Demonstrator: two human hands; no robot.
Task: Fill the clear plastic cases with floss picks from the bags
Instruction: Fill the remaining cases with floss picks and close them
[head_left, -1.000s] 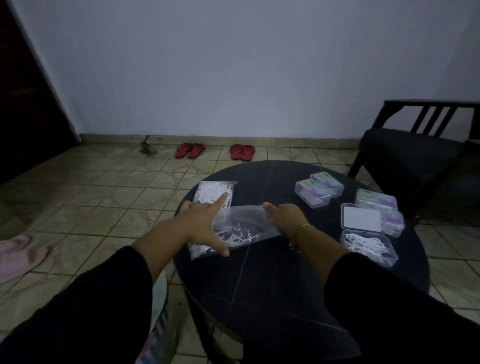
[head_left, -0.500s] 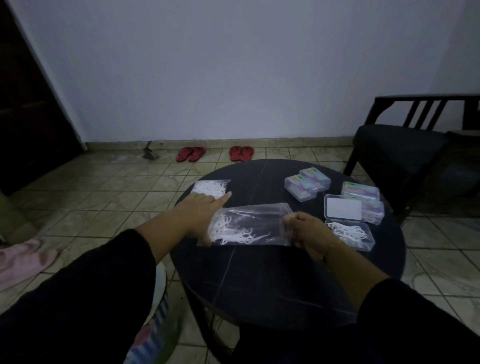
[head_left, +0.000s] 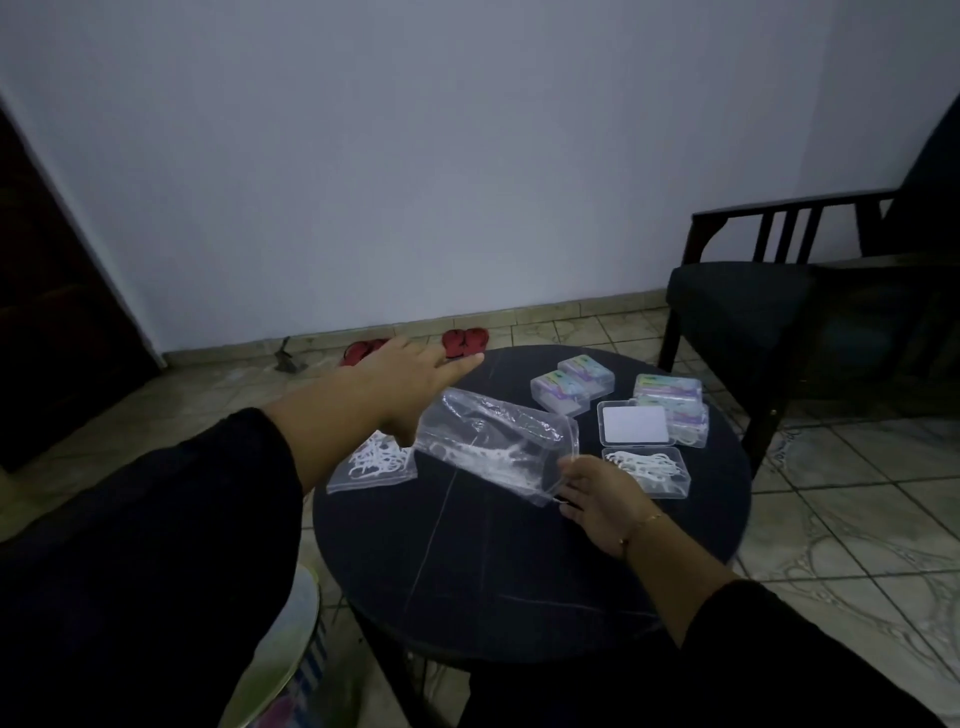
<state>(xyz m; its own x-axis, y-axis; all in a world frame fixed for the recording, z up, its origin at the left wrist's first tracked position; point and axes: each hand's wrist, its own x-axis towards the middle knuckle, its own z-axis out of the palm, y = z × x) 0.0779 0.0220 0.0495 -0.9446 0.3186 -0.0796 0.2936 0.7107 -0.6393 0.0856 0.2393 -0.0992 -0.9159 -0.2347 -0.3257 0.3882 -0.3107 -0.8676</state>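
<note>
Head view, dim room. A round dark table stands on a tiled floor.

The left hand is raised over the far left edge of the table, fingers stretched out straight toward the far side. It holds up a clear plastic bag by its far left end; the grip sits under the hand and how the thumb lies cannot be told. The bag slopes down to the right, its floss picks gathered in the lower half.

The right hand is at the low, near right end of that bag, fingers loosely spread. The fingertips touch the bag's edge; whether they pinch it cannot be told. A thin bracelet shows on the wrist.

A second bag of picks lies flat on the left of the table, just below the left forearm.

On the right side an open case holds a loose heap of white picks, its lid hinged up on the far side. Closed cases with coloured labels: a pair farther back, a stack to the right of the lid.

Off the table: a dark chair far right, red slippers by the wall.
</note>
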